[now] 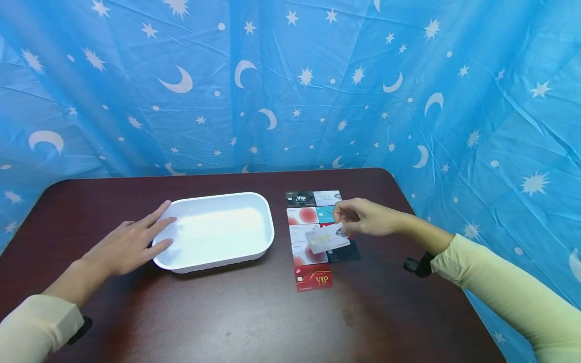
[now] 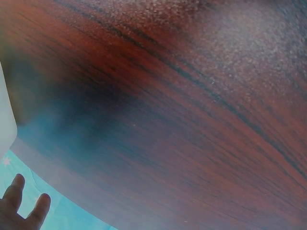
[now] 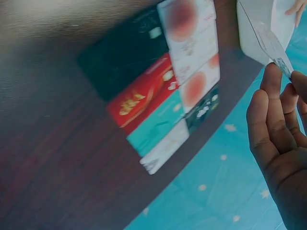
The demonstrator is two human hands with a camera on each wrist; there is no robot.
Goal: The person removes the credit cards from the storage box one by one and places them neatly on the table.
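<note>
A white VIP card (image 1: 327,239) is pinched by its far right corner between the thumb and fingers of my right hand (image 1: 374,218). It hovers over two columns of cards laid on the table; in the right wrist view the same card (image 3: 272,45) appears nearly edge-on. Beneath it lie a white card with red circles (image 1: 306,254) and a black card (image 1: 347,252), both partly covered. My left hand (image 1: 129,243) rests with spread, straight fingers on the left rim of a white plastic tray (image 1: 222,264), whose inside shows only bare white.
A red VIP card (image 1: 313,278) lies nearest in the left column. At the far end are a dark VIP card (image 1: 299,198) and a white one (image 1: 327,197), with a teal card (image 1: 325,214) nearer. The dark wooden table (image 1: 218,312) ends at a blue curtain (image 1: 281,101).
</note>
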